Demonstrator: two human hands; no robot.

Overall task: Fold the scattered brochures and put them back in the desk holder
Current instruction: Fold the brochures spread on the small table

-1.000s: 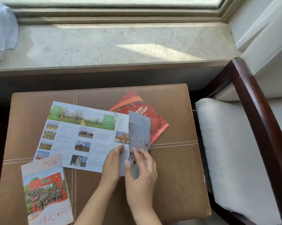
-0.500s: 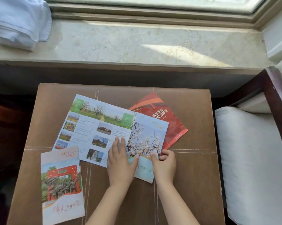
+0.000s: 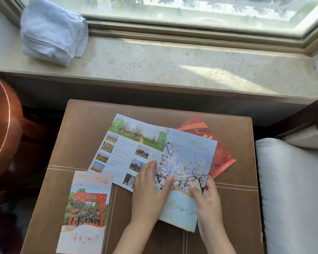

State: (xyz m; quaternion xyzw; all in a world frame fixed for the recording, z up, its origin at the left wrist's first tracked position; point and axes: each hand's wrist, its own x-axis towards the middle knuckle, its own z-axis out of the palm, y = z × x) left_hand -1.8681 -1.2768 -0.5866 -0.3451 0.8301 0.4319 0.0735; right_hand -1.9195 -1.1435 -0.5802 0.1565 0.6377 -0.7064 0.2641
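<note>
Creased paper brochure, stitched brown tabletop

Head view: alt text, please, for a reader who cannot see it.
The left hand and right hand press a blossom-printed flap onto an open brochure on a brown table. A folded brochure lies to its left, a red brochure partly under its right side.

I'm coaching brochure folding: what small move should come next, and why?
Probably slide the left hand up along the crease to sharpen it: the blossom panel lies folded over the open brochure, and the right hand rests on its right edge.
</note>
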